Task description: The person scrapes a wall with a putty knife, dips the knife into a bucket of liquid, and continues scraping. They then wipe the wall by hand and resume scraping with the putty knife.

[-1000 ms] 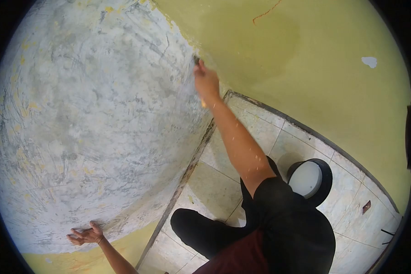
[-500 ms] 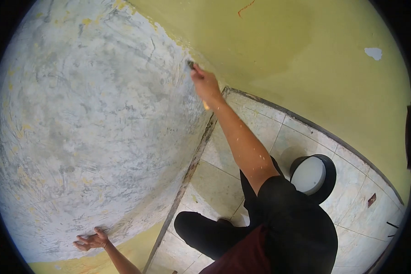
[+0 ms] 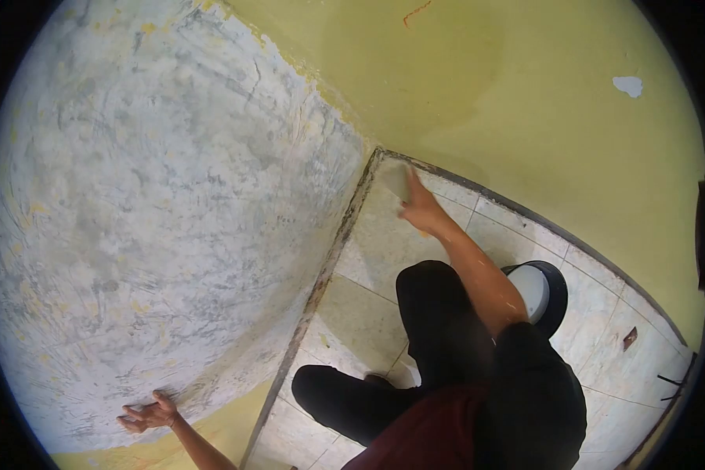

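Observation:
My right hand [image 3: 420, 207] hangs low over the tiled floor [image 3: 372, 251], close to the corner where the two walls meet. It is closed on a scraper [image 3: 395, 178] whose wide pale blade points up towards the corner. My left hand [image 3: 146, 413] lies flat with spread fingers on the bottom of the scraped grey wall [image 3: 157, 211], just above a strip of remaining yellow paint. My dark-trousered legs [image 3: 439, 329] are bent beneath me on the floor.
The yellow painted wall [image 3: 509, 102] fills the upper right, with a white chipped spot [image 3: 628, 84] and a red scratch near the top. A black bucket [image 3: 554, 301] with pale contents stands on the tiles by my right arm. Small debris lies at the far right.
My right hand dropped from the edge of the yellow paint on the wall down to the floor corner, with the scraper in it. My knee rose. The left hand stayed put.

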Demonstrator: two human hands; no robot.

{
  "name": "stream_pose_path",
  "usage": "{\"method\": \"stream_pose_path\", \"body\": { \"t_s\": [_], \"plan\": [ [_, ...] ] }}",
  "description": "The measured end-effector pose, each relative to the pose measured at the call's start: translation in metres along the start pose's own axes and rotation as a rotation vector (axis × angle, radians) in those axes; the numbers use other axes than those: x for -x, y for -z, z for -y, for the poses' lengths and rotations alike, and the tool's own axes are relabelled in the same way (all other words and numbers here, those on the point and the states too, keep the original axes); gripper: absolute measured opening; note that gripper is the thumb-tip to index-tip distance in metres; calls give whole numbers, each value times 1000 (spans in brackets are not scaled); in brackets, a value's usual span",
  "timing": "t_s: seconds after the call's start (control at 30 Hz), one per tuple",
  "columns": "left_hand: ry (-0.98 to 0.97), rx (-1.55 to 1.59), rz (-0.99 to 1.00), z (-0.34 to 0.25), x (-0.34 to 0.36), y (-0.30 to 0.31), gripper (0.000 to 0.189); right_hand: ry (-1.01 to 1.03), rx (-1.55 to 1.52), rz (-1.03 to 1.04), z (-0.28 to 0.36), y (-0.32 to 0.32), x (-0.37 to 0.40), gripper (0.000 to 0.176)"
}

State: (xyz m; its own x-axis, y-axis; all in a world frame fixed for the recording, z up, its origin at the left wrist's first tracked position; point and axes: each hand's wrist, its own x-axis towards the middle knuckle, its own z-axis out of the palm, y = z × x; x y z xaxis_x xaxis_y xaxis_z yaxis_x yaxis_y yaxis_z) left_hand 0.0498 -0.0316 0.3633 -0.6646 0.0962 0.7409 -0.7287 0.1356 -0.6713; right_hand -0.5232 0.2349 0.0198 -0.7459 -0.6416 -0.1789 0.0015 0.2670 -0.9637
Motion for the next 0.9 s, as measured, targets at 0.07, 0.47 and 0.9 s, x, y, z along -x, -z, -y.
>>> {"method": "stream_pose_path", "body": {
  "t_s": [0.07,0.47,0.9],
  "plan": [
    [-12,23,-19,3,0,0,82,-117,258,62,-27,43,46,100],
    [285,683,-444,-96,-17,3,66,-520,379,-325,-57,152,307,56],
    [111,2312,2494,-479,90,25,83,-408,1143,202,-236,167,299,43]
  ]
}}
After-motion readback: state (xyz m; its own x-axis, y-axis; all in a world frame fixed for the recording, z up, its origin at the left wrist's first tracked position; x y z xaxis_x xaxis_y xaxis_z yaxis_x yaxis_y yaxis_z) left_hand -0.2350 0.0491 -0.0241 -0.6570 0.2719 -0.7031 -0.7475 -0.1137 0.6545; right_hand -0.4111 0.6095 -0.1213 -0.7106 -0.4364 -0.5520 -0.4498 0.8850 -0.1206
